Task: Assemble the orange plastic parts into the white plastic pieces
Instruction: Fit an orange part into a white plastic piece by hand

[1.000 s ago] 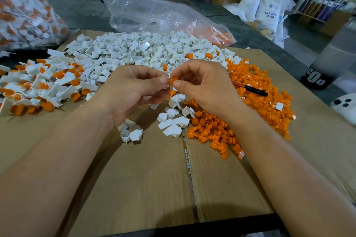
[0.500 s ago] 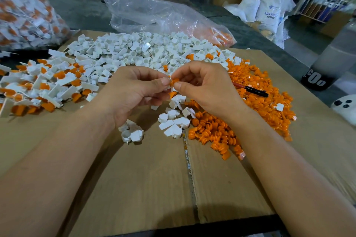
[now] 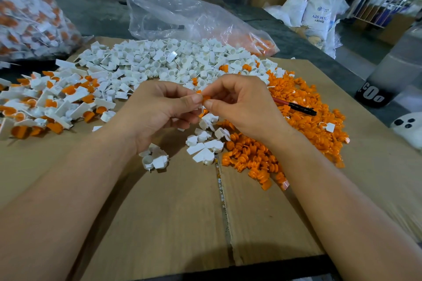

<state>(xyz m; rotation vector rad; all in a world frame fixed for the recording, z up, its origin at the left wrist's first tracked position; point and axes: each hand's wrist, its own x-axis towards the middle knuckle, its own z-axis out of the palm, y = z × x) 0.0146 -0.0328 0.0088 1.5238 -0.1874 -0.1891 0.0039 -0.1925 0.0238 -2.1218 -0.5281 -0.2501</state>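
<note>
Counts: two hands, three heaps, two plastic bags, one pen; loose parts are too many to count. All heaps sit on the flattened cardboard: white pieces at the back centre, orange parts on the right, assembled white-and-orange units on the left. The pen lies on the orange heap, and one stray white piece sits on that heap's right side. A small cluster of white pieces lies under the hands, with a smaller clump beside the left wrist. The clear bag lies behind the white heap, the full bag at far left. The left hand and right hand meet above the cardboard, fingers curled in, thumbs and forefingers pinching one orange part between them. A sliver of white shows just under the thumbs; can't tell which hand has it.
</note>
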